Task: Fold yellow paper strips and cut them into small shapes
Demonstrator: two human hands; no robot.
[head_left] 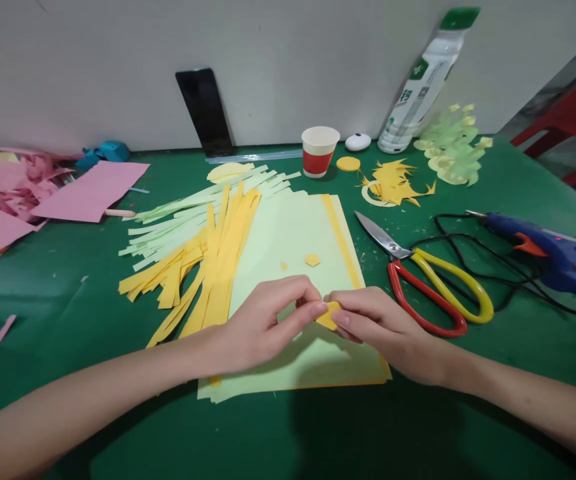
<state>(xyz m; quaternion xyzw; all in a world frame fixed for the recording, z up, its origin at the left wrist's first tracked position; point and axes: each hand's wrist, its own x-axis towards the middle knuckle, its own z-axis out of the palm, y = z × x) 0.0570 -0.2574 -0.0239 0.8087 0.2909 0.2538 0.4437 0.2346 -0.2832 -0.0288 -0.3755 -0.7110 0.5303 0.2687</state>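
A small folded piece of yellow paper is pinched between my two hands, above a stack of pale green paper. My left hand grips its left side with thumb and fingertips. On the right side, my right hand holds it with the thumb on top. Just beyond the hands, a yellow paper pentagon lies on the green sheets beside a tiny yellow scrap. Yellow paper strips lie partly over the stack's left side, with pale green strips farther left.
Scissors and a blue glue gun with its black cord lie to the right. A paper cup, a bottle and a dark phone stand along the wall. Pink paper is heaped at the left.
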